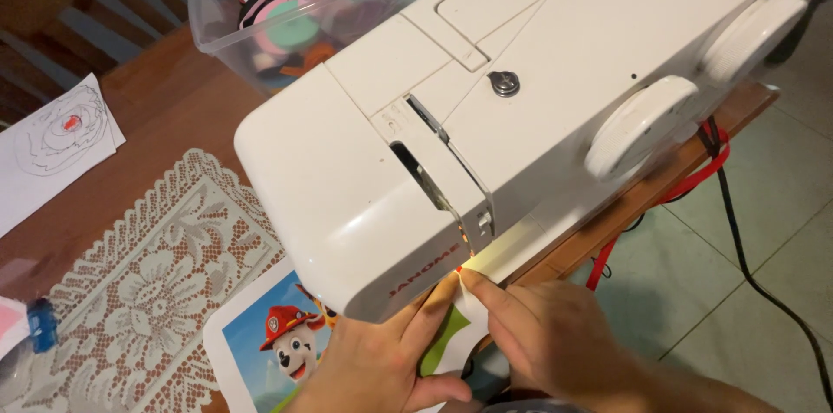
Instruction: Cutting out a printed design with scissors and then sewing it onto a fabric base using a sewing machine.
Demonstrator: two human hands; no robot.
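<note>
Both hands, left hand [382, 361] and right hand [547, 335], press fingers together on white-green fabric [455, 326] beneath the sewing machine [416, 144].

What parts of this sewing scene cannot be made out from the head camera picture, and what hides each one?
- Needle and presser foot: hidden under the white sewing machine head.
- Fabric piece: mostly covered by the left hand and right hand.
- Cartoon dog picture: cut off by the bottom edge.
- Clear plastic bin contents: partly blocked by the machine, cropped at the top.
</note>
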